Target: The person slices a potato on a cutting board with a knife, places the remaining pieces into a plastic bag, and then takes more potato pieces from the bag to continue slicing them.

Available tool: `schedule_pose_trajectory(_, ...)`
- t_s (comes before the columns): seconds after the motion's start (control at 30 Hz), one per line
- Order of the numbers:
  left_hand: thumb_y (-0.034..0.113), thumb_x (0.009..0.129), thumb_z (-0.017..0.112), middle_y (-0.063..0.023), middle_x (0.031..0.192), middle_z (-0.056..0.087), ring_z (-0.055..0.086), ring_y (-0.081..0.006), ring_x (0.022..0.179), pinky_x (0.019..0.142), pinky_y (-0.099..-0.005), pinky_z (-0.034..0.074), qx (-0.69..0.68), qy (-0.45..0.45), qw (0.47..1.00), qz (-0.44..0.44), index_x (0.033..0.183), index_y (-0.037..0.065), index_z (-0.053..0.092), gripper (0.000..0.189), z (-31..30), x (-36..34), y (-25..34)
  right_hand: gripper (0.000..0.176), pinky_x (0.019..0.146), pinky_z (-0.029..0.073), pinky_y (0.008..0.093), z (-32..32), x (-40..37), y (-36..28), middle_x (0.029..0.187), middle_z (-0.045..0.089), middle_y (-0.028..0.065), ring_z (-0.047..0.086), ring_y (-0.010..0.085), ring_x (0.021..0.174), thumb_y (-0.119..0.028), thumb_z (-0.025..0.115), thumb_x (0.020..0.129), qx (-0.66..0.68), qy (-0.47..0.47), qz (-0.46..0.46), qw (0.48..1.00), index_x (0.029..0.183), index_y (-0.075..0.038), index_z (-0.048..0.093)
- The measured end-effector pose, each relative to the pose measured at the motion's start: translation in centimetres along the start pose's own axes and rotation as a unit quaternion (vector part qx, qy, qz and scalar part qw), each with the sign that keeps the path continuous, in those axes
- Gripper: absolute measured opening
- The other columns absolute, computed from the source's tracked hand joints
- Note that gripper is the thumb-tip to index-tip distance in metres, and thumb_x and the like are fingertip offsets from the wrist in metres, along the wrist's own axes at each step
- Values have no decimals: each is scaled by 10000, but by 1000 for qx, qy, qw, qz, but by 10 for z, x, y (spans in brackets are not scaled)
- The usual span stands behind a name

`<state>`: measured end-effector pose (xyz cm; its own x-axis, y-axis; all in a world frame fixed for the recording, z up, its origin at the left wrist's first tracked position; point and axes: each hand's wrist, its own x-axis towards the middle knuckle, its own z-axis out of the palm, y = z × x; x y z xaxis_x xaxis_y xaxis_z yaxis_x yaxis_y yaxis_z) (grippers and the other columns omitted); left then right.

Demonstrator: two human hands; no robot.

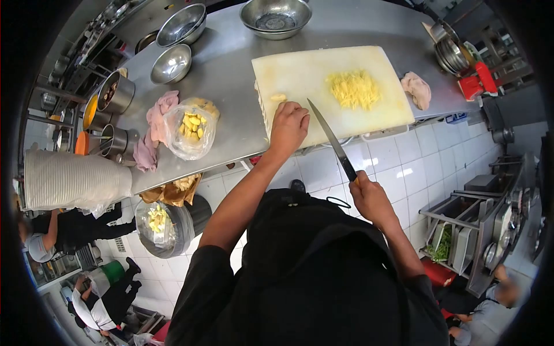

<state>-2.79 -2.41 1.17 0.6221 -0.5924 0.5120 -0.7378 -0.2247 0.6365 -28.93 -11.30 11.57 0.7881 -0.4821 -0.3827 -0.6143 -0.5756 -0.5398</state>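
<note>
My right hand (372, 199) is wrapped round the handle of a long kitchen knife (328, 128). The blade points up and left, its tip over the white cutting board (309, 63). At the board's near left part, my left hand (290, 127) rests with fingers curled together; whatever they hold, if anything, is hidden. Just beyond its fingertips lies a small pale-yellow piece (279, 97). A heap of thin yellow strips (354, 89) covers the board's right half. Left of the board, a clear plastic bag (175, 142) holds several peeled yellow pieces (193, 125).
Metal bowls (276, 17) stand at the table's back. Pink cloths (156, 124) and a stack of containers (75, 180) are at left; another cloth (416, 90) lies right of the board. Below the left edge is a lined bin (173, 236). Other people are at the lower left and right.
</note>
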Motion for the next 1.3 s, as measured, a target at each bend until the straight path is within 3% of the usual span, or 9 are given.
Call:
schedule_pose_trajectory(0.17, 112, 817, 771, -54, 937, 642, 578, -266, 975, 863, -416, 440, 50, -17, 999, -9, 904, 83, 794, 94, 13, 7, 3, 234, 574, 509, 438, -14, 3, -8, 681, 628, 163, 640, 294, 559, -222, 559, 1038, 168, -90, 116, 975, 1054, 8, 527)
schedule_pose_trajectory(0.4, 134, 846, 760, -48, 950, 645, 578, -258, 994, 868, -414, 423, 91, -55, 994, -36, 952, 96, 805, 122, 17, 12, 9, 180, 445, 416, 281, -21, -7, -3, 657, 508, 8, 482, 96, 473, -207, 537, 1052, 250, -7, 120, 961, 975, -45, 517)
schedule_pose_trajectory(0.63, 58, 850, 739, -113, 1068, 699, 609, -316, 1065, 953, -430, 484, 26, -8, 999, -41, 1043, 25, 769, 197, -6, -4, 17, 168, 463, 426, 281, -21, -17, 0, 663, 508, 10, 495, 99, 504, -205, 547, 1050, 220, -60, 92, 969, 1027, -38, 556)
schedule_pose_trajectory(0.87, 19, 800, 758, -98, 972, 685, 617, -319, 987, 863, -434, 503, 17, 55, 998, -30, 895, 43, 750, 97, -15, -8, 12, 166, 498, 409, 301, -14, -18, -1, 660, 530, 9, 497, 110, 520, -194, 601, 1027, 182, -68, 73, 978, 1035, -29, 585)
schedule_pose_trajectory(0.97, 28, 800, 764, -112, 957, 683, 617, -332, 982, 869, -440, 509, 29, 72, 996, -41, 885, 36, 745, 87, -26, -4, 3, 251, 645, 488, 411, -16, -19, 0, 705, 633, 185, 635, 300, 637, -227, 628, 1011, 150, -79, 56, 984, 1115, 0, 606)
schedule_pose_trajectory(1.17, 62, 817, 789, -123, 1083, 707, 613, -340, 1030, 929, -424, 508, 72, 86, 991, -70, 994, 44, 755, 181, -41, 14, -17, 234, 639, 490, 443, -17, 2, 24, 699, 624, 219, 635, 380, 648, -204, 616, 1015, 106, 25, 72, 991, 1130, -1, 613)
schedule_pose_trajectory(1.2, 63, 811, 792, -126, 1096, 705, 612, -342, 1042, 940, -424, 507, 78, 86, 990, -73, 1007, 44, 756, 200, -43, 17, -16, 165, 459, 432, 313, -14, 8, 30, 612, 524, 31, 517, 124, 473, -162, 585, 1036, 119, 65, 45, 990, 1069, -1, 593)
schedule_pose_trajectory(1.23, 64, 805, 796, -130, 1108, 703, 612, -344, 1055, 950, -423, 505, 86, 86, 990, -78, 1020, 45, 757, 219, -47, 19, -14, 167, 450, 429, 311, -17, 9, 35, 614, 523, 27, 514, 117, 470, -153, 581, 1037, 143, 70, 51, 986, 1103, 0, 593)
schedule_pose_trajectory(1.3, 65, 794, 801, -135, 1121, 701, 611, -350, 1080, 973, -429, 501, 88, 87, 990, -72, 1038, 48, 760, 248, -44, 21, -23, 197, 555, 466, 416, -23, 8, 33, 666, 609, 172, 574, 306, 525, -159, 609, 1015, 130, 90, 43, 986, 1118, 8, 602)
